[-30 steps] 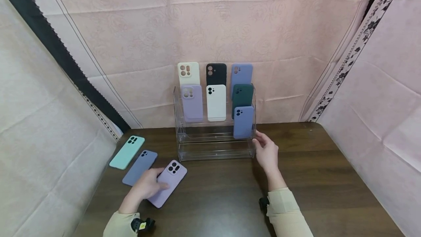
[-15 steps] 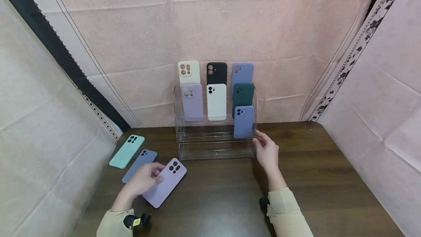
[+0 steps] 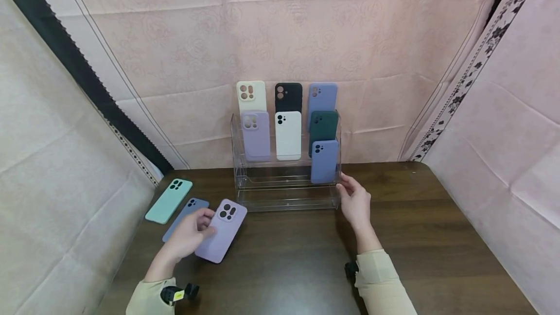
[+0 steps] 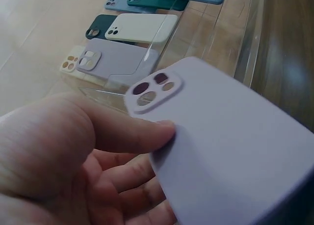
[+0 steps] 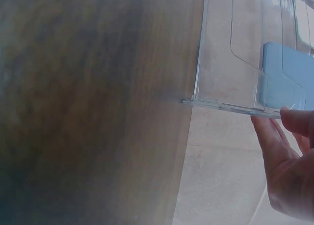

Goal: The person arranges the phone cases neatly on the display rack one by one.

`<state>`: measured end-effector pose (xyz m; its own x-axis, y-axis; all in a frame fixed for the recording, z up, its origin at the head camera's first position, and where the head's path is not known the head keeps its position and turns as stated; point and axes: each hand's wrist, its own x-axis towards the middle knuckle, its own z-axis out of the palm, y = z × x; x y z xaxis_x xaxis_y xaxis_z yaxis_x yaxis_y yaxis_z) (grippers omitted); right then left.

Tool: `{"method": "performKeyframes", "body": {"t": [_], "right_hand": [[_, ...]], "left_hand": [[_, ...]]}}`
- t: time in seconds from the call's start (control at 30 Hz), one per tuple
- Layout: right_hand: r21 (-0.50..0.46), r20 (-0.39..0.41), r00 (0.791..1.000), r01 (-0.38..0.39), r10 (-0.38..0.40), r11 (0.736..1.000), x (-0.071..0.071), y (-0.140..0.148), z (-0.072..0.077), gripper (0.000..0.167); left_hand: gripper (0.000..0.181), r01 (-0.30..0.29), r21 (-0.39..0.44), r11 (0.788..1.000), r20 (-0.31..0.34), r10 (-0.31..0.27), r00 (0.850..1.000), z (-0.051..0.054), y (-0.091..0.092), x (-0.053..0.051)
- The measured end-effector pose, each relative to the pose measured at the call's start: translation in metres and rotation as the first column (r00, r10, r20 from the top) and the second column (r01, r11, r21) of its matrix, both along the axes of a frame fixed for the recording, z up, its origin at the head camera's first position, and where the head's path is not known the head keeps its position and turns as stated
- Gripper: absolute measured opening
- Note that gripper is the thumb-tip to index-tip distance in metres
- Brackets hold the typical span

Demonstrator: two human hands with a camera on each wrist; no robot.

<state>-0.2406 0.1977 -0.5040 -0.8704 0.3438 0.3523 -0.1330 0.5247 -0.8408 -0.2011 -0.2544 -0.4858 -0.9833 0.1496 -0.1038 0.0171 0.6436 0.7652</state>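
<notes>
A lilac phone case (image 3: 223,232) with a four-hole camera cutout is pinched by its left edge in my left hand (image 3: 188,235), thumb on its back face. In the left wrist view the same case (image 4: 230,136) tilts in front of the clear stand. My right hand (image 3: 355,203) holds the right side panel of the clear acrylic stand (image 3: 286,205); in the right wrist view the thumb and fingers (image 5: 267,136) grip that panel's edge. Upright in the stand's upper tiers are several cases, among them a white one (image 3: 288,136), a dark green one (image 3: 323,126) and a blue one (image 3: 324,162).
On the brown table (image 3: 297,266), left of the stand, lie a mint case (image 3: 168,201) and a blue-grey case (image 3: 197,204), the latter partly behind my left hand. A pale patterned cloth (image 3: 280,38) hangs behind the stand.
My left hand has shifted its grip to the lilac case's left edge and raised the case off the table, tilting it more upright. The right hand stays at the stand.
</notes>
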Motion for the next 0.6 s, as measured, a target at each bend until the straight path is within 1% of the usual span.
{"method": "performKeyframes", "body": {"t": [0.13, 0.27, 0.43, 0.6], "right_hand": [[0.003, 0.016, 1.000, -0.001, 0.001, 1.000, 0.0005, -0.0002, 0.0001, 0.033], [0.002, 0.023, 1.000, -0.005, 0.005, 1.000, 0.0011, -0.0004, -0.0001, 0.033], [0.005, 0.019, 1.000, -0.002, 0.002, 1.000, 0.0011, -0.0004, 0.0002, 0.033], [0.010, 0.014, 1.000, 0.000, 0.000, 1.000, 0.0000, -0.0006, 0.0000, 0.033]], "left_hand": [[0.034, -0.023, 0.035, 0.999, -0.038, 0.024, 0.999, -0.0007, -0.0006, 0.0000], [0.033, -0.038, 0.052, 0.998, -0.072, 0.041, 0.997, -0.0008, -0.0004, 0.0007], [0.030, -0.044, 0.121, 0.992, -0.101, 0.056, 0.993, 0.0014, 0.0010, -0.0003], [0.028, -0.055, 0.191, 0.980, -0.144, 0.084, 0.986, 0.0042, 0.0069, -0.0011]]}}
